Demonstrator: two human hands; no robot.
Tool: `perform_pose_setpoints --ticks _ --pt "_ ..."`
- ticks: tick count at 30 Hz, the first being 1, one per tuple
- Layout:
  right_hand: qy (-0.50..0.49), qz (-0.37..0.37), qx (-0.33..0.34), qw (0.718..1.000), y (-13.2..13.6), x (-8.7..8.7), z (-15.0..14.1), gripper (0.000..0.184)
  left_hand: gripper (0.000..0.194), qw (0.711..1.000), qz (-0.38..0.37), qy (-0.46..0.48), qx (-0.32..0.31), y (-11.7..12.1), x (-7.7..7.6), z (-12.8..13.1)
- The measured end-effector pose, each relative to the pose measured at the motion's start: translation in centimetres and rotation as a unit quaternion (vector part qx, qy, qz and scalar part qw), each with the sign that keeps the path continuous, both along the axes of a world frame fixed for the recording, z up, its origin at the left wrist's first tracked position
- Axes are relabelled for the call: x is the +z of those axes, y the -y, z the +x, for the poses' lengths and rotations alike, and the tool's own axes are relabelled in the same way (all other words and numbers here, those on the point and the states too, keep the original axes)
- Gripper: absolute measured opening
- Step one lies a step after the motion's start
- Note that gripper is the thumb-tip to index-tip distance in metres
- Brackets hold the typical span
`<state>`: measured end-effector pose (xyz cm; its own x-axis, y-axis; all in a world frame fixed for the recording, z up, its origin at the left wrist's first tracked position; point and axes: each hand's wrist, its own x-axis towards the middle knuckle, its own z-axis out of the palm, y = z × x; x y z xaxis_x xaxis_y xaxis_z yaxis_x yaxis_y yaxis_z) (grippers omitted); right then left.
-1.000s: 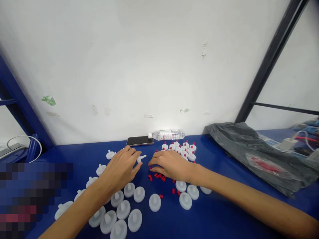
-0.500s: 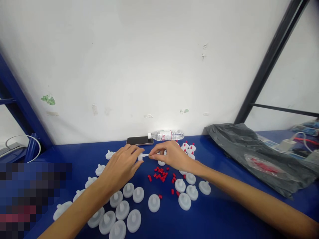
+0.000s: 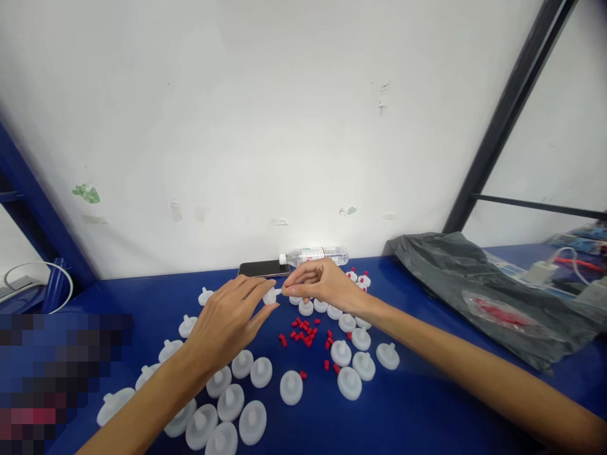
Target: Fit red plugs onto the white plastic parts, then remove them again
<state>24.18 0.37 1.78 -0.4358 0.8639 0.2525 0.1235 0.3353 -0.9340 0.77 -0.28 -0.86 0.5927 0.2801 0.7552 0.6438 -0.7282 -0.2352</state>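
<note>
Above the blue table, my left hand (image 3: 234, 316) pinches a white round plastic cap with a thin spout (image 3: 270, 295) between thumb and fingers. The spout points right, toward my right hand (image 3: 320, 282), whose thumb and forefinger are closed at its tip; whether a small piece sits between them is hidden. Small red caps (image 3: 303, 332) lie loose on the table below. Several white spouted discs (image 3: 253, 422) stand spout-up around my left forearm, and more white discs (image 3: 349, 383) stand below my right forearm. Farther back, some white pieces carry red tips (image 3: 364, 279).
A clear plastic bottle (image 3: 315, 255) lies against the wall beside a dark phone (image 3: 263, 268). On the right, a grey plastic bag (image 3: 474, 284) holds a clear packet of red pieces (image 3: 502, 313). A white charger and cables (image 3: 543, 272) lie beyond it. Metal posts (image 3: 502, 126) frame the bench.
My right hand has shifted slightly up, its fingers still at the spout tip. The disc in my left hand has turned a little. The whole view has moved slightly.
</note>
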Motion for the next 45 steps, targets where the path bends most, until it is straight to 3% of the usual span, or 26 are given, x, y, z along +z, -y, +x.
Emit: perform_pose_setpoints --ticks 4,7,11,21,27,32,36,41,45 --pt "-0.003 -0.088 0.045 0.995 0.0 0.3 0.2 0.042 0.026 0.998 0.042 -0.009 -0.054 0.1 0.5 -0.2" --pt "-0.016 -0.125 0.127 0.984 0.4 0.4 0.0 0.060 0.029 0.993 0.074 -0.012 -0.090 0.7 1.1 -0.1" --pt "-0.073 -0.137 0.213 0.965 1.3 0.2 -0.7 0.051 0.031 0.989 0.101 0.001 -0.109 1.6 1.8 0.4" --pt "-0.078 -0.123 0.164 0.976 1.9 -0.3 -1.0 0.044 0.040 0.989 0.110 -0.003 -0.094 1.9 1.3 0.2" --pt "-0.091 -0.114 0.130 0.981 1.2 -0.3 -1.0 0.048 0.030 0.994 0.082 -0.021 -0.066 1.8 1.4 0.7" --pt "0.035 -0.002 0.047 0.998 -0.1 1.8 1.3 0.026 0.029 1.000 0.008 0.021 0.009 1.1 1.1 0.5" --pt "0.141 0.009 0.062 0.988 -0.8 4.3 3.8 0.031 0.031 0.996 -0.048 0.029 0.070 0.8 0.8 0.4" --pt "0.300 0.084 0.100 0.945 -0.9 6.5 6.6 0.028 0.047 0.973 -0.134 0.050 0.180 0.6 0.4 0.2" --pt "0.423 0.091 0.088 0.897 -0.8 7.5 8.6 0.030 0.066 0.962 -0.160 0.075 0.207 0.6 0.3 -0.1"
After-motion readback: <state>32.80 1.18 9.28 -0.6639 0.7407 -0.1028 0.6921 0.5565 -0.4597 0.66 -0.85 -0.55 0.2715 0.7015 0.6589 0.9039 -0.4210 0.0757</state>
